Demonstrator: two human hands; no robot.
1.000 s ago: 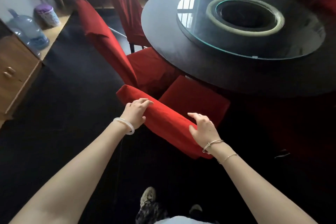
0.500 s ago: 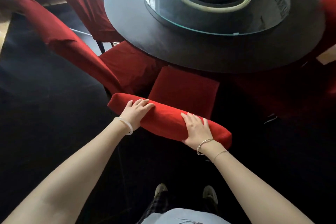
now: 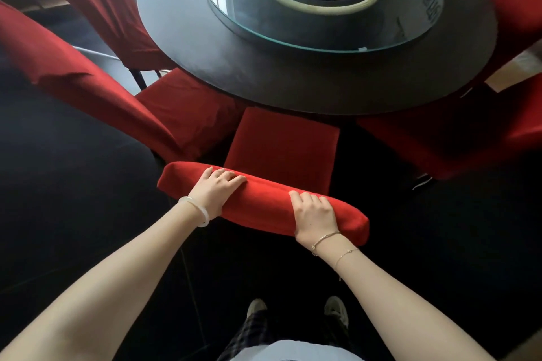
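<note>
Left hand and right hand clamp the chair back. Push evenly, keeping the seat square to the table.

At least four red-covered chairs ringed one round worktop: near chair, left chair, rear chair, right chair. The worktop carried one glass turntable and one pale ring. I showed two hands, left hand and right hand; three bracelets, one bangle and two thin chains; and two shoes.
</note>
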